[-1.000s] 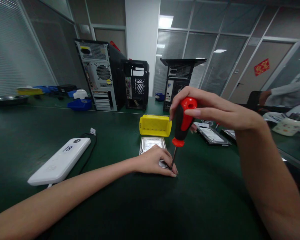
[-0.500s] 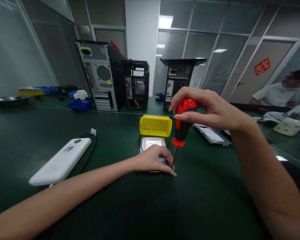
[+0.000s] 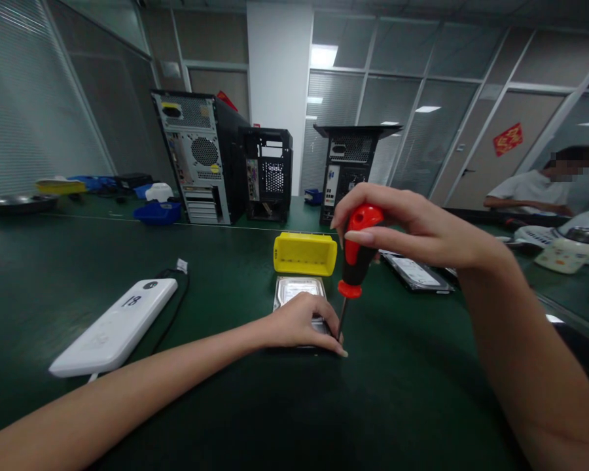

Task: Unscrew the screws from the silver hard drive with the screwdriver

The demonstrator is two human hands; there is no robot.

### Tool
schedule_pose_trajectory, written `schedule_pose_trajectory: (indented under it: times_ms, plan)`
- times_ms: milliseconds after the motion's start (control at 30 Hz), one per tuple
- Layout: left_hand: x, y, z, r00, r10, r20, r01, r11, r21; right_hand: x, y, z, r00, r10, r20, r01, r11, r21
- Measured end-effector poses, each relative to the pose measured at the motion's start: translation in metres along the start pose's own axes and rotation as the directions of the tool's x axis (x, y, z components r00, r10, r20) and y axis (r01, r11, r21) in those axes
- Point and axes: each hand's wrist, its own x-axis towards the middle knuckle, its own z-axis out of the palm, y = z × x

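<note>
A silver hard drive (image 3: 299, 286) lies on the green table, its near half covered by my left hand (image 3: 307, 320). The left fingers and thumb are closed around its near right corner. My right hand (image 3: 397, 226) grips the red and black handle of a screwdriver (image 3: 356, 258), fingers over its top. The shaft points down, tilted slightly, and its tip reaches the drive's right corner between my left thumb and fingers. Exactly what the tip touches is hidden. Just behind the drive, a yellow plastic bin (image 3: 305, 254) rests with its opening toward me.
Another hard drive (image 3: 417, 271) lies to the right. A white power bank (image 3: 118, 327) with a black cable is on the left. Computer cases (image 3: 230, 157) line the back, beside a blue bin (image 3: 158, 210). A mug (image 3: 567, 252) and a seated person (image 3: 525, 190) are at far right.
The whole view has shifted, so things sit slightly lower in the picture. Both hands keep their holds, the screwdriver tip still at the drive's corner.
</note>
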Motion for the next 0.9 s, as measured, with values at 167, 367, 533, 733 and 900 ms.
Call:
schedule_pose_trajectory:
  times_ms: [167,367,533,733,900]
  plan:
    - [0.001,-0.001,0.001,1.000,-0.015,-0.002,0.015,1.000,-0.010,0.004,-0.001,0.005,0.999,-0.026,-0.043,0.026,1.000,-0.011]
    - [0.002,0.003,0.000,0.999,-0.009,0.044,0.011,0.998,-0.061,0.002,-0.003,0.006,0.998,0.005,-0.070,-0.008,0.999,-0.034]
    - [0.000,0.004,-0.004,0.998,-0.023,0.051,0.025,0.999,-0.037,-0.001,-0.003,0.002,0.999,0.034,0.010,-0.035,0.988,0.153]
    - [-0.003,0.004,-0.011,0.994,-0.067,0.090,0.076,0.992,-0.101,0.007,-0.003,0.011,0.993,-0.075,-0.096,0.080,0.996,0.048]
    - [-0.001,0.006,-0.011,0.987,-0.106,0.120,0.120,0.987,-0.109,0.005,-0.001,0.011,0.992,-0.024,-0.122,0.031,0.998,0.058]
